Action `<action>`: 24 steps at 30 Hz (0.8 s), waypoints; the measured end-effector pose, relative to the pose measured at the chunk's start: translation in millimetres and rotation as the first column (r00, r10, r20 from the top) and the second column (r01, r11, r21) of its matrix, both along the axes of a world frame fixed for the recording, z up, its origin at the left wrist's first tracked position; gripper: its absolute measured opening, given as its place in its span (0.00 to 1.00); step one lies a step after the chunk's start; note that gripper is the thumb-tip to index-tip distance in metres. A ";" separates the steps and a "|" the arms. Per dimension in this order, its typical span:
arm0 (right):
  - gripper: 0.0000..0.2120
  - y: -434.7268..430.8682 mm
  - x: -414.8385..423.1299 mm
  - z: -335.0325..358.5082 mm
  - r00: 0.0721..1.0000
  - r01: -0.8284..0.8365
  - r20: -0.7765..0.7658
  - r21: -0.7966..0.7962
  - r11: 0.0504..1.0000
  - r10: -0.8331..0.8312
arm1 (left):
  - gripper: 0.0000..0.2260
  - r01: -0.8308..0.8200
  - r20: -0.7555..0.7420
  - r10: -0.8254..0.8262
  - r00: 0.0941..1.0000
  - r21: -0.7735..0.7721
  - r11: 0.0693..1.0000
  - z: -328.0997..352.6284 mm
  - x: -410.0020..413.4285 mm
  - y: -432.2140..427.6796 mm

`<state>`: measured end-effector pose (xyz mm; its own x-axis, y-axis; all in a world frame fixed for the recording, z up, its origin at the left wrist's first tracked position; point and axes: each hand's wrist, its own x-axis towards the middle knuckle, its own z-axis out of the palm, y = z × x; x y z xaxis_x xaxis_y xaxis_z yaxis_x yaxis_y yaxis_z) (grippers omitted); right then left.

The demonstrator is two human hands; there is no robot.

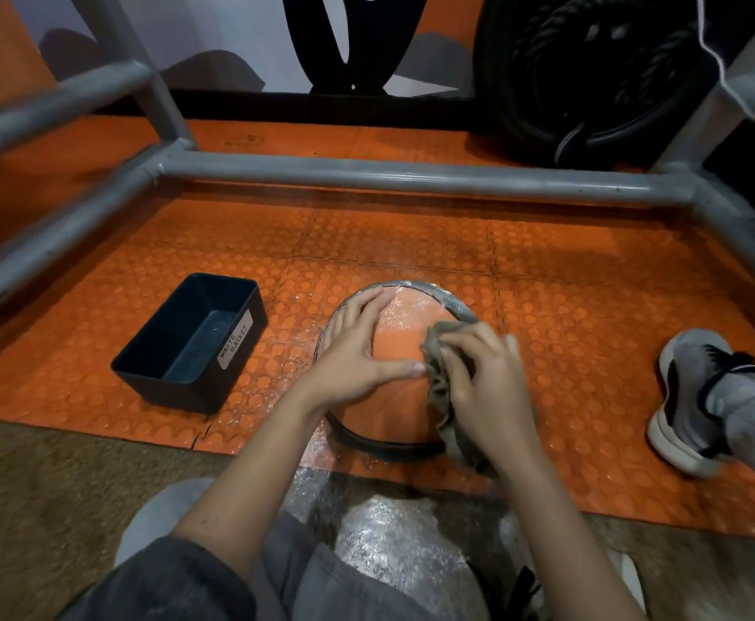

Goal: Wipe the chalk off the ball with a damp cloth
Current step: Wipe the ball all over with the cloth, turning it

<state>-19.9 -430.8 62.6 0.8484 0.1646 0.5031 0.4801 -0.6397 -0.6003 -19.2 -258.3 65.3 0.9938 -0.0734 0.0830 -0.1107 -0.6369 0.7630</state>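
The orange ball (391,403), smooth-skinned with a dark band round it, sits on the orange studded rubber floor (568,271), in the middle of the scene and just beyond the person's knees.

We record the left hand (358,351) laid flat on the ball's left upper face, its fingers (353,307) spread wide toward the far side and the thumb stretched right across the crown. We judge this to be a steadying hold, so that a round object on a hard floor does not roll under the wiping pressure.

The right hand (487,378) grips a bunched grey-brown cloth (439,389), fingers curled round the wad and pressing it against the ball's right flank. The cloth touches the ball and trails down toward the floor on the near right.

White chalk dust (411,302) shows on the far cap of the ball and along the far band; the face between the two hands reads clean orange. We judge the wiping partly done, with the far side outstanding. Dust also speckles the floor around the ball.

A black rectangular plastic bin (174,394), labelled as a waste basket, stands on the floor to the left, apart from the ball. A grey metal tube frame (411,174) encloses the far side, and a grey shoe (689,396) rests at the right.
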 end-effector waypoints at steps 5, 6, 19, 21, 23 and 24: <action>0.10 3.4 32.2 10.6 0.997 0.016 -0.072 -0.069 0.997 -0.021 | 0.44 0.039 -0.022 -0.039 0.999 0.012 0.999 3.8 -1.9 5.4; 0.11 3.0 46.4 15.8 0.992 0.033 -0.116 -0.104 0.994 -0.045 | 0.45 0.036 -0.017 -0.036 0.999 0.015 0.999 3.7 -3.2 4.8; 0.09 8.0 21.6 14.8 0.997 0.027 -0.076 -0.091 0.995 -0.034 | 0.44 0.013 0.014 -0.013 1.000 0.015 1.000 -0.8 -6.4 3.3; 0.11 6.8 45.6 21.4 0.985 0.062 -0.153 -0.136 0.989 -0.083 | 0.46 0.009 0.023 -0.010 1.000 0.035 0.999 -3.5 -10.3 0.5; 0.12 5.1 64.8 27.2 0.968 0.053 -0.234 -0.148 0.988 -0.087 | 0.46 0.000 0.034 -0.001 0.999 0.021 1.000 -5.3 -11.7 -3.0; 0.12 4.7 67.1 28.5 0.966 0.041 -0.248 -0.145 0.989 -0.077 | 0.46 -0.015 0.036 0.015 0.999 0.007 1.000 -4.8 -11.2 -4.2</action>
